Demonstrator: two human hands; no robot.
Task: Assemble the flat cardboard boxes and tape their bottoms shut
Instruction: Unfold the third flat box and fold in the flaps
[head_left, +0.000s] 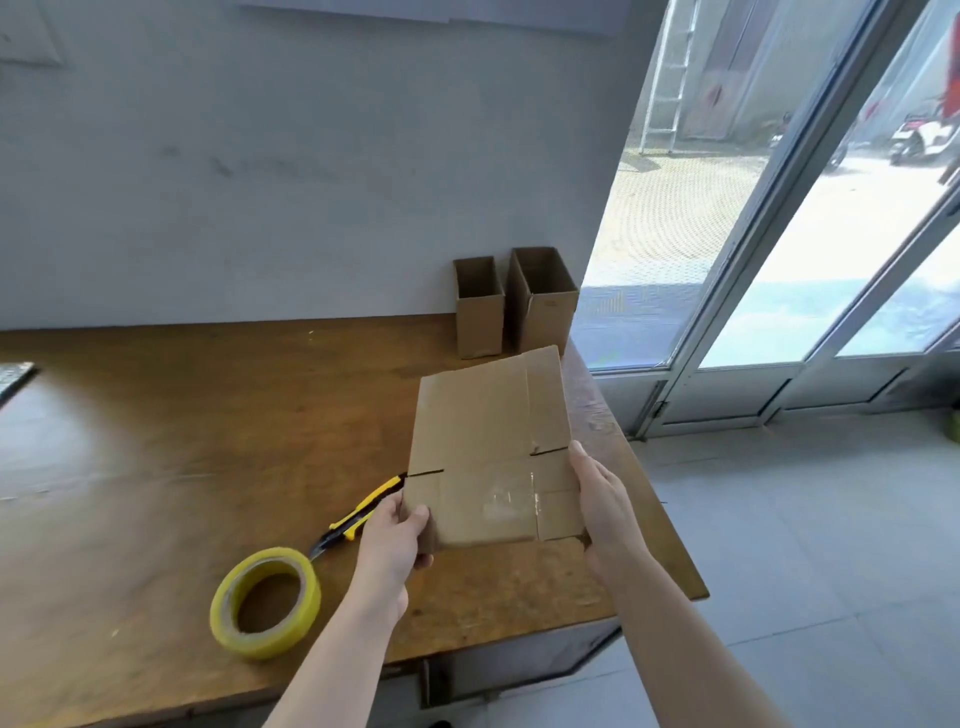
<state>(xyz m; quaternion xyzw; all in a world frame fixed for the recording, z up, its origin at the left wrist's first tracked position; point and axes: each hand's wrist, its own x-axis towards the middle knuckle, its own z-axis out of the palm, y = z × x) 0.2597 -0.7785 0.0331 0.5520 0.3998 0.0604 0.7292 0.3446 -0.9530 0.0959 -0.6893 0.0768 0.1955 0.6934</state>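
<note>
Now a narrow box (480, 312) and a wider box (543, 306) are standing open-topped at twelve o'clock on the table (182, 415). Above it, the left hand (395, 535) is pinching the flat box (488, 447) by its near corner, the right hand (602, 499) clasping its right edge. A knife (358, 512) and a tape roll (260, 647) are lying at its eight o'clock.

Left hand (395, 535), right hand (605, 499) (both bare).
</note>
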